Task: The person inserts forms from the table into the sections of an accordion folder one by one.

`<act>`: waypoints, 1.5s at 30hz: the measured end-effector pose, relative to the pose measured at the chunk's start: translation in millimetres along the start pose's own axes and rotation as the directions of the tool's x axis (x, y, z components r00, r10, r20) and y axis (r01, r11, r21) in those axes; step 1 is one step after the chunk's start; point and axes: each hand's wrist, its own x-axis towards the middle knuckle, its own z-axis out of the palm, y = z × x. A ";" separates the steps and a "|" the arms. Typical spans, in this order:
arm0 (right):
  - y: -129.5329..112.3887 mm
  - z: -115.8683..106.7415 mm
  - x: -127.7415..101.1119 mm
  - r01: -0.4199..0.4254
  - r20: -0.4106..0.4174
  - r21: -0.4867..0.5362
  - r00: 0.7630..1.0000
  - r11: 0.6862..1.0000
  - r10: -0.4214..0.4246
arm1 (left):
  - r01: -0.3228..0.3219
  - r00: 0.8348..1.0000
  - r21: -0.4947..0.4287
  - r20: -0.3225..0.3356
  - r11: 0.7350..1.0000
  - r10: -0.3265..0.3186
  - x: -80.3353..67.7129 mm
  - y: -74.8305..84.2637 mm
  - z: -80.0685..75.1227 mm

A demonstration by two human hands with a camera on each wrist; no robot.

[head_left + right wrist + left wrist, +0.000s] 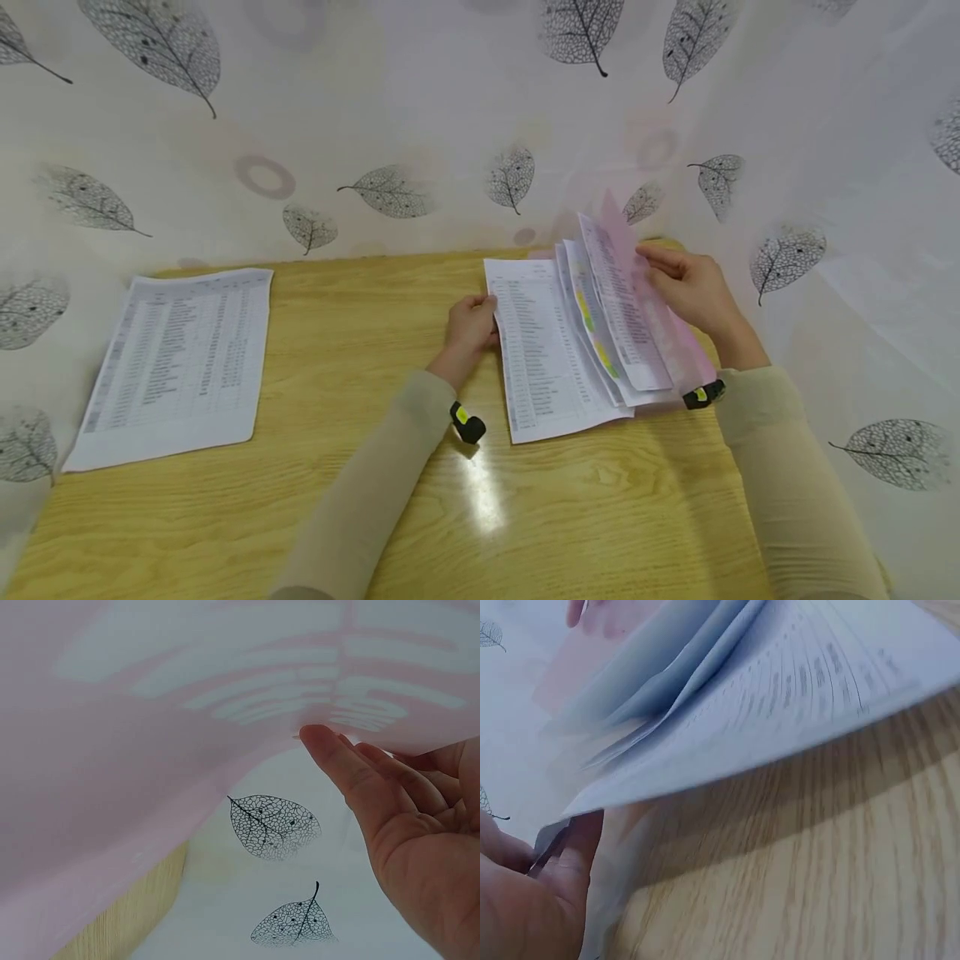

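Head view shows a wooden table (360, 350) against a leaf-print curtain (420, 108), with the work at the right centre of the frame. A stack of printed sheets (543, 358) lies there, its upper pages fanned up and leaning to the right against a pink folder cover (663, 333). The left hand (472, 323) sits at the stack's left edge, fingers curled together and touching that edge; the left wrist view shows the thumb (574, 851) pinching the corner of the lowest sheets while the pages above arch over the wood. The right hand (693, 287) is behind the raised pages at the right, fingers bent round the top edge of the pink cover and holding the fan upright. From the right wrist view the fingers (352, 772) lie close together, almost straight, with their tips pressed to the underside of the pink cover (150, 750), so how firmly they clamp it cannot be told there. One of the lifted pages carries yellow and green marks (592, 329). At the left of the head frame, well apart from both hands, a single printed sheet (176, 367) lies flat on the table.
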 end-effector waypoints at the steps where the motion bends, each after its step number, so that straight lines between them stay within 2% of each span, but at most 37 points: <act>1: 0.0 -0.1 -0.3 -0.004 -0.001 -0.003 1.000 1.000 0.004 | 0.000 1.000 0.007 0.009 1.000 0.000 -0.9 -0.9 0.9; 6: -0.9 -1.8 0.1 0.006 -0.021 -0.018 1.000 1.000 -0.006 | -0.008 0.999 0.092 0.050 0.996 0.004 -5.2 -1.3 -4.7; 14: -1.7 -5.1 2.1 0.013 -0.017 -0.003 1.000 1.000 -0.013 | 0.086 0.986 0.197 0.120 0.977 -0.111 -11.8 10.1 -27.2; 18: -0.8 -5.3 3.4 0.003 -0.010 0.000 1.000 1.000 -0.003 | 0.062 0.990 0.232 0.110 0.971 -0.090 -12.1 12.8 -29.5; 23: -0.8 -5.4 3.0 -0.006 -0.012 0.005 1.000 1.000 0.006 | -0.015 0.997 0.234 0.074 0.972 -0.002 -12.9 10.0 -22.9; 25: -0.7 -5.4 3.0 -0.006 -0.012 0.007 1.000 1.000 0.006 | -0.028 0.997 0.225 0.081 0.974 0.010 -13.3 8.0 -18.4; 31: 0.6 -5.3 2.7 -0.003 -0.010 0.013 1.000 1.000 0.003 | -0.009 0.989 0.229 0.145 0.973 -0.025 -14.0 3.8 -3.4; 45: 3.2 -3.5 1.5 -0.001 -0.018 0.009 1.000 1.000 0.001 | 0.015 0.988 0.204 0.148 0.979 -0.046 -5.6 -5.4 17.6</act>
